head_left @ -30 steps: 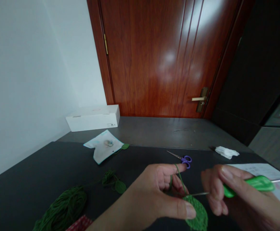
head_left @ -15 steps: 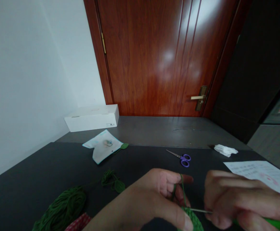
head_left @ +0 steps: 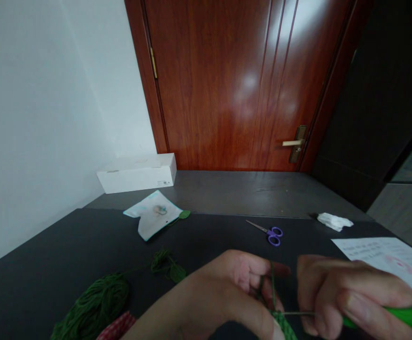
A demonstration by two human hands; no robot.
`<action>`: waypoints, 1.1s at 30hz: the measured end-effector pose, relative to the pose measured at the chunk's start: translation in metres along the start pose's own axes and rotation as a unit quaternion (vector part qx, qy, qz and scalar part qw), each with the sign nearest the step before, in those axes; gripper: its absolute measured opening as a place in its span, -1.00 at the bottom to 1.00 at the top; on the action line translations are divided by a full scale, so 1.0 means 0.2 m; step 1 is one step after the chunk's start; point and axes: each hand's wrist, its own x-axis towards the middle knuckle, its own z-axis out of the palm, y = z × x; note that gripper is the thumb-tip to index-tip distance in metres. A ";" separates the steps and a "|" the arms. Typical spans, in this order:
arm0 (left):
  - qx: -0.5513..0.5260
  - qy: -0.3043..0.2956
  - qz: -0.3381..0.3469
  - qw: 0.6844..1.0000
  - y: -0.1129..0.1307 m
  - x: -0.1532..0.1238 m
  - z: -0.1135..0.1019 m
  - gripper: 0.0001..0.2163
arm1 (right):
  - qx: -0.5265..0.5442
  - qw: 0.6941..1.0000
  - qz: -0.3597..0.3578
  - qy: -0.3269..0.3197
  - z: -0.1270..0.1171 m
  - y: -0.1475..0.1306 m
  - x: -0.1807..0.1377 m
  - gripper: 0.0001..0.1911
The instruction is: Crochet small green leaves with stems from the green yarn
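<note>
My left hand pinches a small green crochet piece at the bottom of the view, with a strand of green yarn running up over its raised index finger. Closed around the green handle of a crochet hook is my right hand. The hook's thin metal shaft points left and meets the upper edge of the crochet piece. The lower part of the piece is cut off by the frame. A skein of dark green yarn lies left of my left arm.
Purple-handled scissors lie beyond my hands. A white pouch, a white box and a small tangle of green yarn are to the left. On the right are a crumpled tissue and a printed sheet.
My right hand has rolled, so its thumb and more of the green handle now show. The hook still meets the crochet piece. The view has shifted slightly.
</note>
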 end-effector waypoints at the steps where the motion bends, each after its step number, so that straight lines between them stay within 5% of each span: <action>1: 0.003 0.000 0.003 1.000 0.00 0.00 0.00 -0.55 | 0.022 0.999 0.013 0.022 0.01 0.01 0.00 -0.62; 7: 0.022 -0.018 0.035 0.999 0.01 -0.01 0.02 -0.71 | 0.126 0.978 0.109 0.127 0.08 0.03 -0.03 -0.56; 16: 0.029 0.020 0.022 0.999 -0.01 0.01 0.00 -0.43 | 0.074 0.980 0.149 0.112 0.05 0.02 -0.04 -0.54; 23: -0.028 -0.041 -0.009 0.999 -0.05 0.04 -0.04 -0.41 | -0.085 0.993 -0.036 -0.069 -0.06 -0.01 -0.02 -0.65; 30: -0.052 -0.039 -0.056 0.996 -0.05 0.06 -0.03 -0.39 | -0.180 0.966 -0.148 -0.112 -0.07 0.00 -0.02 -0.62; 33: -0.062 -0.052 -0.078 0.994 -0.06 0.07 -0.02 -0.44 | -0.221 0.959 -0.129 -0.121 -0.07 -0.01 -0.06 -0.56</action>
